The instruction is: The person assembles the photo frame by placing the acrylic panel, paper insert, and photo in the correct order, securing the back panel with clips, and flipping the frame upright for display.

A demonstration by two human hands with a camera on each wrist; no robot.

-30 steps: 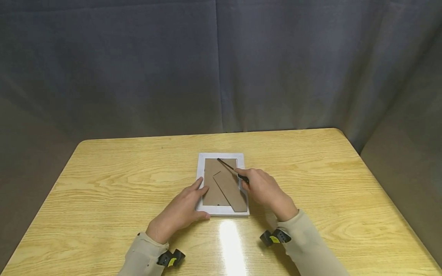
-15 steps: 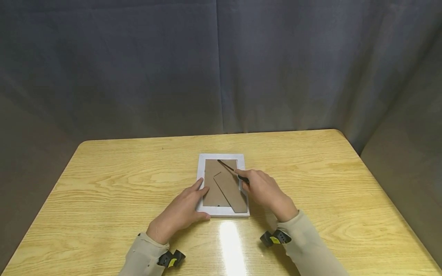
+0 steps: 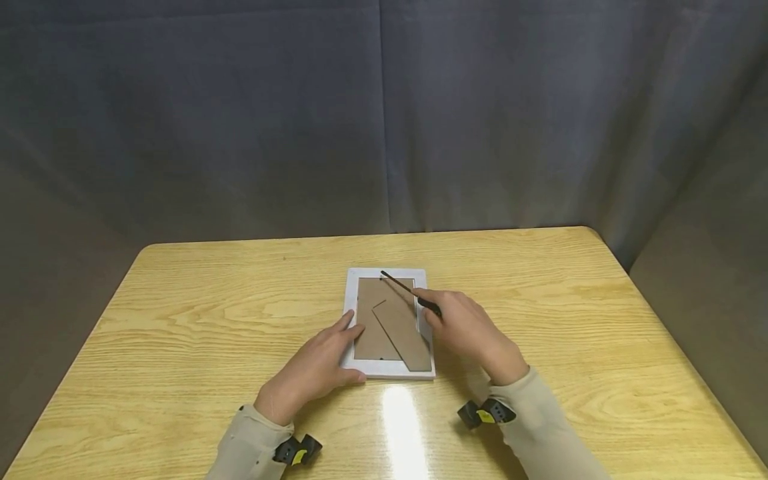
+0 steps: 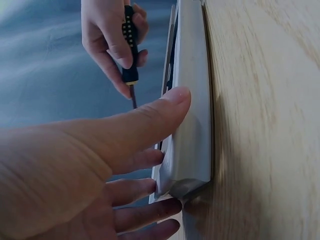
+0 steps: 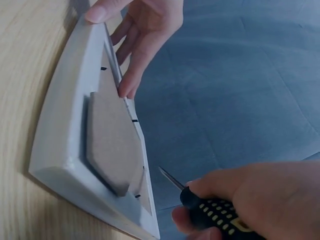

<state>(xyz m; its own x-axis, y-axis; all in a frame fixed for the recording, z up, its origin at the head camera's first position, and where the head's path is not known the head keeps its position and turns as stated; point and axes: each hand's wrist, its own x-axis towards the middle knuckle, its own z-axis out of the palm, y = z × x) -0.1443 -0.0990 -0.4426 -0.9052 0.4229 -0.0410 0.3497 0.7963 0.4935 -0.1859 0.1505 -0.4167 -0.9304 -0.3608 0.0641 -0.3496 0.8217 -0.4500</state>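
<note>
A white picture frame (image 3: 390,369) lies face down on the table. Its brown backing panel (image 3: 369,337) faces up, with a slanted stand flap (image 3: 409,337) across the lower right. Small black tabs (image 5: 104,68) show along the panel's edge. My left hand (image 3: 317,363) rests on the frame's near left corner, thumb against the near side and spread fingers along the left border and panel. My right hand (image 3: 465,327) grips a screwdriver (image 5: 217,212) by its black, yellow-dotted handle. Its thin shaft points over the frame's far border; in the right wrist view the tip appears apart from the frame.
The frame sits on a light wood-grain table (image 3: 210,320), with a bright reflection near the front. Behind the table's far edge hangs a dark grey curtain (image 3: 270,133), and grey cloth continues on both sides. A small black camera sits at each wrist.
The screwdriver tip has moved from the panel's far edge outward over the white border. My right hand has shifted slightly right. My left hand keeps its place on the frame.
</note>
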